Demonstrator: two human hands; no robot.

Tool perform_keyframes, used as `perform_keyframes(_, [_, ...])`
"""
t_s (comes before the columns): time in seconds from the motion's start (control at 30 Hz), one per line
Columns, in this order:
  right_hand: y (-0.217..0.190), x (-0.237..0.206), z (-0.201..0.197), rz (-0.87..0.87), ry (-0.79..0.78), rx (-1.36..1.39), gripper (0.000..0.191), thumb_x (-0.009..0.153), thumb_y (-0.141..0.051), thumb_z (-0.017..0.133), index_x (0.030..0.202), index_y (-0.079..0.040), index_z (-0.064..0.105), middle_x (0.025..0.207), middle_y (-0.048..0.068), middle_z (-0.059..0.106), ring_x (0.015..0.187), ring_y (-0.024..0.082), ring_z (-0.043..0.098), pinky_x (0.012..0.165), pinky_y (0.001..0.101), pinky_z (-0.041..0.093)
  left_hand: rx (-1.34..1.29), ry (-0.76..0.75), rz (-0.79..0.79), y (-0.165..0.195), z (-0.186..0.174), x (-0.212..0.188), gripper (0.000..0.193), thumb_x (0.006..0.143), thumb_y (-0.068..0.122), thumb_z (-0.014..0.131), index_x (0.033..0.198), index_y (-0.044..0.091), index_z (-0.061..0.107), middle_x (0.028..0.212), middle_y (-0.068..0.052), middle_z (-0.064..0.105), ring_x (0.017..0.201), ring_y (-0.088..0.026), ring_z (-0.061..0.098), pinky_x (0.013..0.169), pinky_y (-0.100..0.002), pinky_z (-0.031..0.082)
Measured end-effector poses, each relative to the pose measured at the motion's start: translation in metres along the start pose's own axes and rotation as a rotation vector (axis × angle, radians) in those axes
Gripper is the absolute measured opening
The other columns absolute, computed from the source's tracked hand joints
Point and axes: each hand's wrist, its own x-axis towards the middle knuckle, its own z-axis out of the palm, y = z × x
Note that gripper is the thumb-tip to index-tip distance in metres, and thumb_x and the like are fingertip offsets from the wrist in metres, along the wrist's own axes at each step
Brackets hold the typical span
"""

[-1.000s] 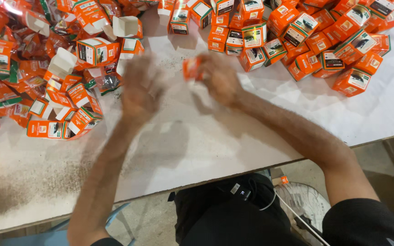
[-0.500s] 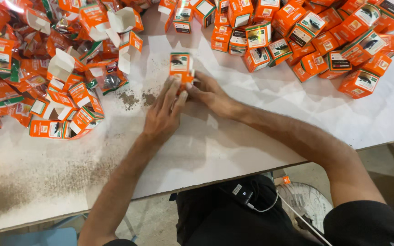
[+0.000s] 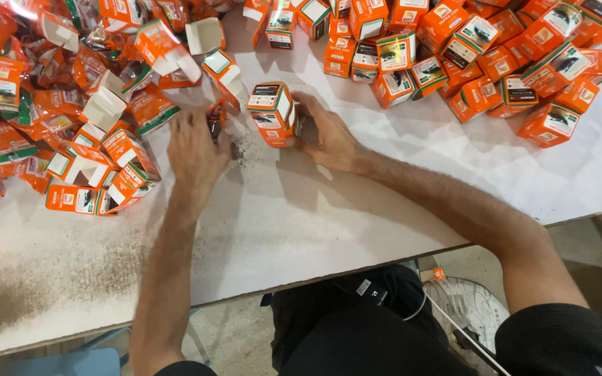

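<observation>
While two hands point(image 3: 259, 136) busy, one box point(image 3: 272, 113).

The person has bare forearms, a short black sleeve point(image 3: 566, 341) at the lower right, and black trousers point(image 3: 357, 334).

The right hand point(image 3: 325, 132) gripped an orange box point(image 3: 272, 113) standing upright on the white table point(image 3: 329, 202), fingers against its side at three o'clock. The left hand point(image 3: 195, 143) lay flat at nine o'clock of that box, fingertips touching a small dark packet point(image 3: 215, 120). Dark powder point(image 3: 240, 150) was scattered between the hands. Closed boxes point(image 3: 468, 56) were heaped at one o'clock; open boxes point(image 3: 106, 104) and flattened ones lay piled at ten o'clock.
</observation>
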Motion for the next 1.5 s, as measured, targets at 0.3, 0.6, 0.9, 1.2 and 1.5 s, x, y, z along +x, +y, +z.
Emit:
perform_keyframes(0.3, [0.0, -0.003, -0.003, 0.03, -0.111, -0.19, 0.072, 0.084, -0.008, 0.075, 0.148, 0.003, 0.044, 0.125, 0.022, 0.063, 0.116, 0.04, 0.061, 0.1, 0.046, 0.05, -0.844, -0.351, 0.024, 0.046, -0.03, 0.05, 0.063, 0.088, 0.034, 0.082, 0.136, 0.002, 0.056, 0.118, -0.014, 0.069, 0.104, -0.025, 0.071, 0.092, -0.037, 0.056])
perform_keyframes(0.6, [0.001, -0.003, -0.006, 0.035, -0.047, -0.182, 0.066, 0.092, -0.015, 0.076, 0.147, 0.002, 0.044, 0.13, 0.024, 0.062, 0.117, 0.041, 0.062, 0.099, 0.0474, 0.051, -0.219, 0.287, 0.031, -0.005, -0.063, 0.048, 0.072, 0.094, 0.018, 0.085, 0.146, -0.009, 0.043, 0.143, -0.022, 0.05, 0.128, -0.04, 0.057, 0.106, -0.047, 0.049])
perform_keyframes(0.9, [0.001, -0.006, -0.008, -0.034, -0.063, -0.14, 0.059, 0.088, -0.01, 0.076, 0.141, 0.0, 0.051, 0.131, 0.021, 0.062, 0.123, 0.041, 0.06, 0.102, 0.047, 0.05, -0.373, -0.191, -0.094, 0.02, -0.016, 0.026, 0.043, 0.081, 0.005, 0.078, 0.122, 0.006, 0.065, 0.114, -0.015, 0.065, 0.097, -0.038, 0.069, 0.081, -0.045, 0.056])
perform_keyframes(1.2, [-0.003, -0.002, -0.012, 0.033, -0.13, -0.169, 0.066, 0.079, -0.002, 0.075, 0.141, -0.003, 0.054, 0.125, 0.017, 0.064, 0.118, 0.04, 0.061, 0.103, 0.0467, 0.048, -0.651, 0.236, 0.394, 0.084, -0.012, -0.001, 0.032, 0.097, 0.003, 0.08, 0.122, 0.0, 0.061, 0.13, -0.017, 0.065, 0.129, -0.036, 0.061, 0.107, -0.05, 0.05])
perform_keyframes(1.5, [0.001, -0.008, -0.004, -0.031, -0.097, -0.24, 0.073, 0.078, -0.001, 0.077, 0.144, 0.0, 0.048, 0.137, 0.02, 0.057, 0.128, 0.042, 0.053, 0.108, 0.0495, 0.044, -0.475, 0.045, -0.009, 0.104, -0.011, 0.001, 0.03, 0.087, 0.008, 0.074, 0.116, 0.01, 0.07, 0.138, -0.023, 0.045, 0.137, -0.042, 0.038, 0.118, -0.056, 0.03])
